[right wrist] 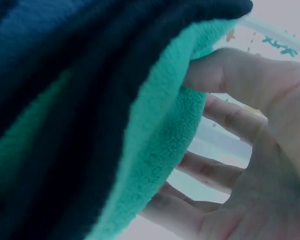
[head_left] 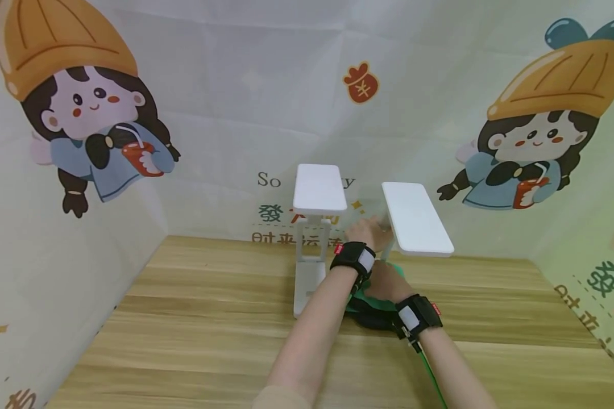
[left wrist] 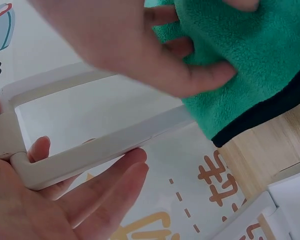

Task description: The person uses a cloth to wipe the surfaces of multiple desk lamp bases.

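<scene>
At five o'clock from the left grip (head_left: 364, 233), pinching the black-edged green plush cloth (left wrist: 250, 65) in the right grip (head_left: 386, 282) while holding, in the left, the white stand (head_left: 418, 218) with oblong plate aligned eleven-to-five.

High head view; wrist views near cloth (left wrist: 262, 55)

A wood-grain tabletop (head_left: 210, 341) before a pale backdrop (head_left: 245, 113) with two cartoon figures (head_left: 115, 150)
</scene>
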`<control>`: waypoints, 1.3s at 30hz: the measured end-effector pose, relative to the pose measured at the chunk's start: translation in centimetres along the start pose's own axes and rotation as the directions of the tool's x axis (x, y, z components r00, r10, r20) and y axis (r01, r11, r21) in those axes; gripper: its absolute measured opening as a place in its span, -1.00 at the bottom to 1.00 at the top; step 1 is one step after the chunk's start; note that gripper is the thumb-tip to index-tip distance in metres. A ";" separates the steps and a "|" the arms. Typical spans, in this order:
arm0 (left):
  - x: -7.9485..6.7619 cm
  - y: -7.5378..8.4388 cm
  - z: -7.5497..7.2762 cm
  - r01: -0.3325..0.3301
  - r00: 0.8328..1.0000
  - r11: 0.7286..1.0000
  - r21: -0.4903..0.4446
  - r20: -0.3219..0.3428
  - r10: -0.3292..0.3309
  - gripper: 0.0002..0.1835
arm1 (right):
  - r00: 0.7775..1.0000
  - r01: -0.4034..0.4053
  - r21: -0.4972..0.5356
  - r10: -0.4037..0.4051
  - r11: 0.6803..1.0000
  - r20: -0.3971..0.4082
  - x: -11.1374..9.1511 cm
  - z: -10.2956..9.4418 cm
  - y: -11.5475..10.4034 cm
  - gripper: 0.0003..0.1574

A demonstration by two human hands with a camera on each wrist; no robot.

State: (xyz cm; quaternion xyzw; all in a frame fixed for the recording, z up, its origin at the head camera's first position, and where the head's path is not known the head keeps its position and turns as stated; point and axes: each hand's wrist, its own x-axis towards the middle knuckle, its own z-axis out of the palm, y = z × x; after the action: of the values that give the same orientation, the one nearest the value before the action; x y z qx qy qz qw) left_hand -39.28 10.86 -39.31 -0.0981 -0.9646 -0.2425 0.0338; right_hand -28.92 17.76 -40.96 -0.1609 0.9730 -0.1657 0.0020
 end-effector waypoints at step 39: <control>-3.7 1.9 -4.0 -0.006 0.999 1.000 0.021 0.043 0.005 -0.48 | 0.935 -0.178 0.039 0.157 0.983 0.318 -0.6 -1.8 1.6 -0.57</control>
State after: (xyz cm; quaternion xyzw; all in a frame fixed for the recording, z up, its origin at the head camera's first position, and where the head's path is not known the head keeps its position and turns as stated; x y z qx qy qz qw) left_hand -35.15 9.97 -35.33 -0.1057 -0.9674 -0.2298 0.0150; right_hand -28.95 19.96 -39.77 -0.1018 0.9643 -0.1697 0.1762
